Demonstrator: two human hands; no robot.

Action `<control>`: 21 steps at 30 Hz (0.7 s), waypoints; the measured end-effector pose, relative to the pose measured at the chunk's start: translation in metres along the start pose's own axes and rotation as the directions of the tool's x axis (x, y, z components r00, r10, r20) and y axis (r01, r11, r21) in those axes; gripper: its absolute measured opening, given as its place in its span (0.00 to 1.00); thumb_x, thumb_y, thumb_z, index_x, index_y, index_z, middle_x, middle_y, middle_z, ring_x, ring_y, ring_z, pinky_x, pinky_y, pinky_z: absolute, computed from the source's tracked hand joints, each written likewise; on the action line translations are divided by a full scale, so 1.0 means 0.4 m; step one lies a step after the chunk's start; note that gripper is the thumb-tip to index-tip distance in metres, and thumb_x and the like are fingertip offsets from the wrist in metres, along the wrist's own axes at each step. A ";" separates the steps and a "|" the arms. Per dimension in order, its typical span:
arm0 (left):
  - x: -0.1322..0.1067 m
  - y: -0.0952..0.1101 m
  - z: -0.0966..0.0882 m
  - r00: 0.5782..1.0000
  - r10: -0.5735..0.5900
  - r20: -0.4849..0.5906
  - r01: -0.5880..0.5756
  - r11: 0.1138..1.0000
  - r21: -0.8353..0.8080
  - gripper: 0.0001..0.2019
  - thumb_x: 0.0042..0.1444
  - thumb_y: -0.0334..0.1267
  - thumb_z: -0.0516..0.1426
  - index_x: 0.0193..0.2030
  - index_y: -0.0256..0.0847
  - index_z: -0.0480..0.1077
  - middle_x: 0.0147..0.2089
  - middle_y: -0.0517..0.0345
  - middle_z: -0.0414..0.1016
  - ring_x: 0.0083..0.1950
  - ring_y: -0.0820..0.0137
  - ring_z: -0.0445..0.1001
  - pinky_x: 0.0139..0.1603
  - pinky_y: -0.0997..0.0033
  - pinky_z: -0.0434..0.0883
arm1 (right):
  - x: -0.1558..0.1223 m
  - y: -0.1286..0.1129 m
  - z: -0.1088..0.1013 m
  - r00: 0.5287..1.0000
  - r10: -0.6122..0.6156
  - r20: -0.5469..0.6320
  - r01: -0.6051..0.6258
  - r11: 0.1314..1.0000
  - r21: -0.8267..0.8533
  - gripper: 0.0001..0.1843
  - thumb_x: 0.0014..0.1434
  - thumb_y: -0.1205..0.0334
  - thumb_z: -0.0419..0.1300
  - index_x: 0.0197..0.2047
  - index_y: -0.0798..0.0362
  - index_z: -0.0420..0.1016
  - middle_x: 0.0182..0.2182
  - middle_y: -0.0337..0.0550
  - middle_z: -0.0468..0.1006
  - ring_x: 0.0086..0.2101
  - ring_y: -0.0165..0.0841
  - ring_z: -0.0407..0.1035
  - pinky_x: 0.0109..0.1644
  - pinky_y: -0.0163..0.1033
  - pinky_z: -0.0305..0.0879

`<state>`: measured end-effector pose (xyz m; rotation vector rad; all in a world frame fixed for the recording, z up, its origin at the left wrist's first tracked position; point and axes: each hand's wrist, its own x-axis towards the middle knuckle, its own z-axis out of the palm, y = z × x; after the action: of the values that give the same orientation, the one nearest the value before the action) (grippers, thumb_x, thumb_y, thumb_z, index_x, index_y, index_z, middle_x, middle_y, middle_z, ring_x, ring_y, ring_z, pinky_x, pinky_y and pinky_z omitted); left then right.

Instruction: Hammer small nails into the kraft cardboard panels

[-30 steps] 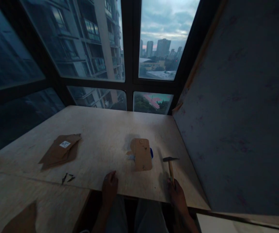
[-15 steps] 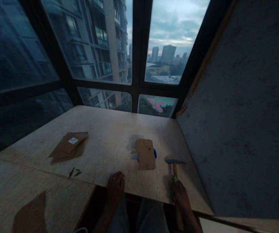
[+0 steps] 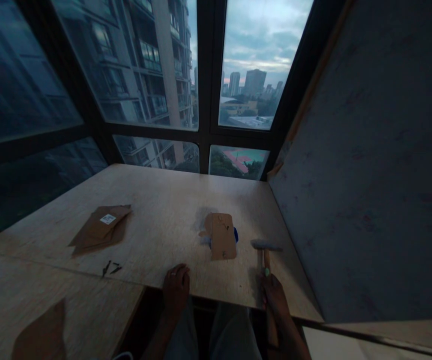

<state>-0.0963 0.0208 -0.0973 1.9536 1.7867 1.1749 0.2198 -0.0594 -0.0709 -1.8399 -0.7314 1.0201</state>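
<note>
My right hand [image 3: 274, 297] grips the wooden handle of a small hammer [image 3: 264, 250] at the near right of the plywood tabletop [image 3: 163, 200]. The hammer's metal head points away from me and hovers just above the wood. My left hand [image 3: 176, 290] rests on the table's front edge with its fingers curled and nothing visible in them. Between and beyond the hands lies a small brown cardboard piece [image 3: 221, 236] with something blue [image 3: 236, 234] peeking out from under it.
A stack of brown cardboard sheets [image 3: 101, 227] with a white label lies to the left. A few dark nails [image 3: 110, 268] lie near the front edge. Another brown sheet [image 3: 41, 335] sits at bottom left. A grey board [image 3: 369, 165] walls off the right; windows stand behind.
The hammer's head has turned a little and the right hand has slid slightly along the handle. The left hand's fingers have curled in. The view has shifted slightly.
</note>
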 end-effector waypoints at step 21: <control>0.352 0.380 0.173 0.899 0.257 0.353 -0.094 0.904 -0.417 0.05 0.53 0.36 0.60 0.30 0.40 0.77 0.40 0.47 0.79 0.47 0.56 0.75 0.54 0.52 0.69 | 0.014 0.025 0.005 0.998 -0.064 -0.026 0.063 0.998 -0.028 0.23 0.53 0.34 0.53 0.27 0.45 0.58 0.14 0.31 0.62 0.13 0.32 0.60 0.17 0.38 0.60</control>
<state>0.0505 0.1392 0.0126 1.9621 1.0874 0.9909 0.2216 -0.0586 -0.0823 -1.8389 -0.7860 0.9468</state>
